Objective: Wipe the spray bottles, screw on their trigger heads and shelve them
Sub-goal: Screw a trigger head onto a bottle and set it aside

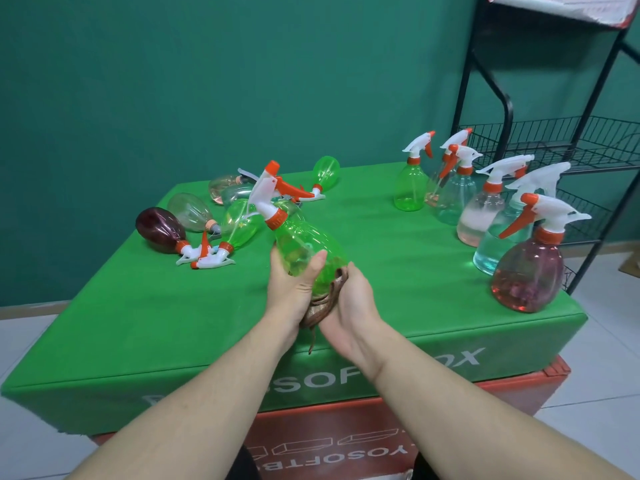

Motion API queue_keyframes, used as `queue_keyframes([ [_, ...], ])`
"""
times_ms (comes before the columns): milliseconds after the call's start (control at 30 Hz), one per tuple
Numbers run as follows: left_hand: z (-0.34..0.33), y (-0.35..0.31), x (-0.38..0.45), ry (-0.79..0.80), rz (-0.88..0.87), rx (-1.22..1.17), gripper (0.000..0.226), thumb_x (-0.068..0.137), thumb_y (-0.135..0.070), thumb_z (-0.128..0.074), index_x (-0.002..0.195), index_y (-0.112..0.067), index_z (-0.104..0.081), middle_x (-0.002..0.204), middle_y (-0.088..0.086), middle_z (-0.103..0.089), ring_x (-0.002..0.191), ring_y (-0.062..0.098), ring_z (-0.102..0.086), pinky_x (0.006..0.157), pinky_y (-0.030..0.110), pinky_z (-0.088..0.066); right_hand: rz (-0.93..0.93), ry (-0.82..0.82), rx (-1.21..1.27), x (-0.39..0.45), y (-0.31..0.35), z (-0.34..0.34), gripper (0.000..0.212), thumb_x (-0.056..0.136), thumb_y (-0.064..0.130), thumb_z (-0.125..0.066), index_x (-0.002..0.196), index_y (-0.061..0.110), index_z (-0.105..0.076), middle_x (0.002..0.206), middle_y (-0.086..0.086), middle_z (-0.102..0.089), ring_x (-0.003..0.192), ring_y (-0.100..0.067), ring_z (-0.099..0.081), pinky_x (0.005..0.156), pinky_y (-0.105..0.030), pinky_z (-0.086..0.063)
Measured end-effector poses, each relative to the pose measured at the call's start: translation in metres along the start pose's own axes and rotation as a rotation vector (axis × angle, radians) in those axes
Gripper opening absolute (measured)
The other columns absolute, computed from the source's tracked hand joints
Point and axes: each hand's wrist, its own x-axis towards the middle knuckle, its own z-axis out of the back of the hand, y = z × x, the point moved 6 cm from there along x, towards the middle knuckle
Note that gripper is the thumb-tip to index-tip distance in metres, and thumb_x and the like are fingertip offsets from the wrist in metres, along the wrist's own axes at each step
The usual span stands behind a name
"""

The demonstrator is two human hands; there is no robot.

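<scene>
**Kid:** What is the person holding?

**Helper:** A green bottle (308, 247), tipped over and held up above the green table (381, 271). The left hand (294, 285) has its fingers curled round the belly. The right hand (349, 303) is curled under the bottom and holds a brown cloth (323, 306) against it.

**Kid:** Does it have its sprayer on?

**Helper:** Yes, the trigger head (266, 192) sits on its neck. I think it is getting wiped now.

**Kid:** How much is done?

**Helper:** Six bottles stand up on the right (485, 202), all with heads on. They look finished, but the black wire shelf (554, 140) beside them looks bare where we can see it.

**Kid:** And what is left?

**Helper:** A pile lies on its side at the left (207, 216). It looks like about half still need doing. Then everything goes on the shelf.
</scene>
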Motion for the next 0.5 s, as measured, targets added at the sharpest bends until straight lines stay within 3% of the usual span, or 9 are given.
queue_keyframes([
  [133, 0.0, -0.006, 0.004, 0.022, -0.053, 0.064, 0.046, 0.085, -0.022, -0.083, 0.118, -0.034, -0.053, 0.11, -0.012, -0.072, 0.09, -0.007, -0.07, 0.079, 0.014, -0.051, 0.006, -0.053, -0.017, -0.001, 0.002, 0.003, 0.062, 0.11, 0.045, -0.019, 0.126, 0.004, -0.063, 0.119, -0.018, -0.071, 0.111, -0.031, -0.068, 0.09, -0.043, -0.054],
  [233, -0.001, -0.01, 0.005, 0.046, -0.054, 0.1, 0.053, 0.084, -0.021, -0.084, 0.125, -0.031, -0.052, 0.107, -0.013, -0.072, 0.085, -0.011, -0.069, 0.069, 0.006, -0.049, 0.052, -0.051, -0.007, -0.003, 0.01, 0.004, 0.06, 0.11, 0.043, -0.022, 0.125, 0.004, -0.065, 0.118, -0.018, -0.072, 0.113, -0.032, -0.068, 0.101, -0.046, -0.051],
  [400, -0.007, -0.004, 0.001, 0.111, -0.024, 0.139, 0.037, 0.087, -0.018, -0.08, 0.11, -0.031, -0.055, 0.102, -0.013, -0.071, 0.078, -0.014, -0.068, 0.063, 0.003, -0.047, 0.084, -0.037, -0.016, -0.003, 0.024, 0.01, 0.049, 0.108, 0.034, -0.034, 0.122, 0.003, -0.069, 0.116, -0.019, -0.072, 0.113, -0.034, -0.068, 0.104, -0.048, -0.05],
  [500, -0.009, -0.003, 0.002, 0.122, -0.04, 0.18, 0.048, 0.085, -0.015, -0.083, 0.123, -0.026, -0.056, 0.104, -0.01, -0.072, 0.08, -0.013, -0.068, 0.066, 0.002, -0.047, 0.106, -0.092, -0.094, -0.002, 0.028, 0.018, 0.043, 0.108, 0.031, -0.037, 0.118, 0.005, -0.07, 0.111, -0.018, -0.074, 0.108, -0.035, -0.07, 0.104, -0.052, -0.051],
])
